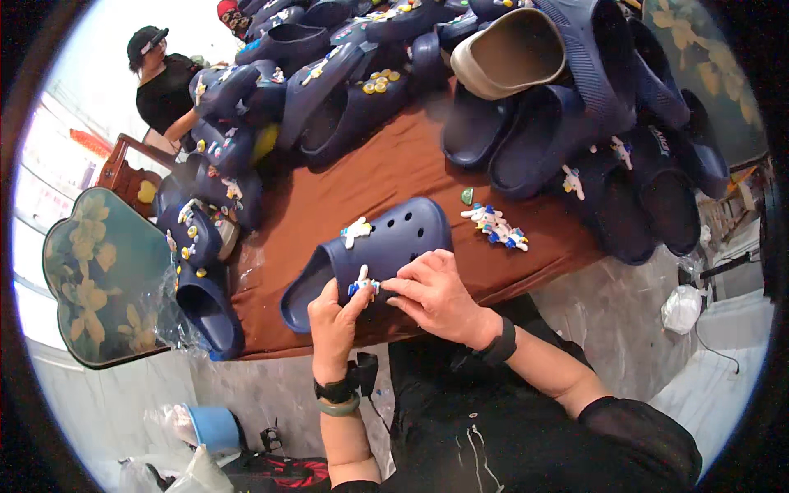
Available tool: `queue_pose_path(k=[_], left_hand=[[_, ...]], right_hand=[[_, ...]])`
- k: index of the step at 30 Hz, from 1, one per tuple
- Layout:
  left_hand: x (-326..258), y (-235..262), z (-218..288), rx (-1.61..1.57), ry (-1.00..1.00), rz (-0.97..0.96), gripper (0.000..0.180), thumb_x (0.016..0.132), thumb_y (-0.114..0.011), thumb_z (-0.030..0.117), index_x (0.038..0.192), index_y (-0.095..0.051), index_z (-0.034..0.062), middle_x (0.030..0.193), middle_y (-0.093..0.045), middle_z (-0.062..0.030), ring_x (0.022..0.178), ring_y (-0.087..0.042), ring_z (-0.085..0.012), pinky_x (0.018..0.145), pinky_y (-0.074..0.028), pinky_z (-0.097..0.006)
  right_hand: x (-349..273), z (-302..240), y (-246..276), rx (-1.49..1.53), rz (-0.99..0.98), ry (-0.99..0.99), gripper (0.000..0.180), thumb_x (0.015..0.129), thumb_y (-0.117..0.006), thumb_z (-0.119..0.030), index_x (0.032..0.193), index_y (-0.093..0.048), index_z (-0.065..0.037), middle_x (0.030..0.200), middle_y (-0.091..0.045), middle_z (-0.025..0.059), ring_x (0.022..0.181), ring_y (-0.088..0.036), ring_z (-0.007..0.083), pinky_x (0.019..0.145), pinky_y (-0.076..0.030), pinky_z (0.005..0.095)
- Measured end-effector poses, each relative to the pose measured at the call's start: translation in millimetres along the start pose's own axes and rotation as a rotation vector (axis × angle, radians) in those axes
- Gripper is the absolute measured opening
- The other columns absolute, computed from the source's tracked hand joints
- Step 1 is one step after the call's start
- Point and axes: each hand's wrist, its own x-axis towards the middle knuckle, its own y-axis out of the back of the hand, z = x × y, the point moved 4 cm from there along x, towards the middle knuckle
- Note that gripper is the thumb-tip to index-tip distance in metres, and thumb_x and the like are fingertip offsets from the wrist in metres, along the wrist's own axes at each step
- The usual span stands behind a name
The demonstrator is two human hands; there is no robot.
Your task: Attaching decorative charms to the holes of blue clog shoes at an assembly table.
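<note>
A navy blue clog [403, 246] lies in front of me on the brown cloth, its holed toe pointing to the upper right. One white cartoon-shaped shoe charm sits on its upper near the heel opening. Over the clog's near side, my left hand [333, 324] pinches a white and blue shoe charm [362, 286] between thumb and fingers. My right hand [440, 300] is closed too, its thumb and fingertips pinching the right end of that same charm. Right of the clog lies a small pile of similar white and blue charms [495, 226].
Many navy clogs, several with charms, are heaped across the far side and both edges of the brown cloth [386, 168]. One beige clog [509, 53] tops the heap. A small green piece [467, 196] lies near the pile. At the far left stands another person [168, 90].
</note>
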Motion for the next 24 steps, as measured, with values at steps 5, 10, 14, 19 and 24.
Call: queue_pose_path(k=[5, 10, 14, 19, 24], left_hand=[[3.0, 3.3, 12.8, -0.102, -0.003, -0.059, 0.015, 0.089, -0.072, 0.014, 0.093, -0.067, 0.0002, 0.085, -0.071, -0.0033, 0.075, -0.062, -0.0074, 0.068, -0.049, -0.024], [3.5, 6.3, 11.8, -0.194, 0.014, -0.098, 0.016, 0.09, -0.071, 0.011, 0.102, -0.069, -0.0001, 0.09, -0.07, 0.0011, 0.08, -0.06, -0.005, 0.071, -0.049, -0.022], [2.1, 10.1, 15.8, -0.185, -0.022, -0.145, 0.017, 0.089, -0.072, 0.01, 0.103, -0.07, -0.0007, 0.092, -0.07, 0.0012, 0.082, -0.06, -0.0046, 0.072, -0.049, -0.022], [3.4, 6.6, 5.6, -0.252, -0.003, -0.168, 0.014, 0.088, -0.073, 0.009, 0.099, -0.071, -0.0005, 0.09, -0.071, -0.0002, 0.081, -0.06, -0.0047, 0.071, -0.049, -0.021], [2.7, 3.9, 3.8, -0.18, 0.035, -0.1, 0.011, 0.087, -0.074, 0.008, 0.094, -0.07, 0.0001, 0.083, -0.069, 0.0016, 0.076, -0.059, -0.0042, 0.068, -0.048, -0.021]], right_hand=[[4.5, -0.9, -8.4, -0.016, 0.013, 0.002, 0.045, 0.072, -0.08, -0.023, 0.114, -0.066, -0.015, 0.097, -0.059, 0.0024, 0.095, -0.054, 0.0228, 0.09, -0.035, 0.0411], [16.1, -2.5, -22.8, -0.065, 0.095, 0.087, 0.038, 0.071, -0.079, -0.022, 0.108, -0.07, -0.016, 0.093, -0.058, 0.0009, 0.092, -0.054, 0.021, 0.088, -0.036, 0.041], [19.8, -7.3, -15.3, -0.143, 0.085, 0.109, 0.028, 0.075, -0.072, -0.019, 0.103, -0.071, -0.016, 0.09, -0.059, -0.0006, 0.09, -0.054, 0.0199, 0.089, -0.037, 0.042], [14.5, -17.2, -10.7, -0.297, 0.017, 0.138, 0.031, 0.078, -0.064, -0.016, 0.108, -0.069, -0.012, 0.095, -0.059, 0.0005, 0.094, -0.054, 0.0209, 0.092, -0.036, 0.0431], [6.5, -18.5, -12.4, -0.429, -0.064, 0.143, 0.039, 0.078, -0.06, -0.015, 0.116, -0.067, -0.009, 0.1, -0.058, 0.0026, 0.098, -0.053, 0.0223, 0.095, -0.035, 0.0434]])
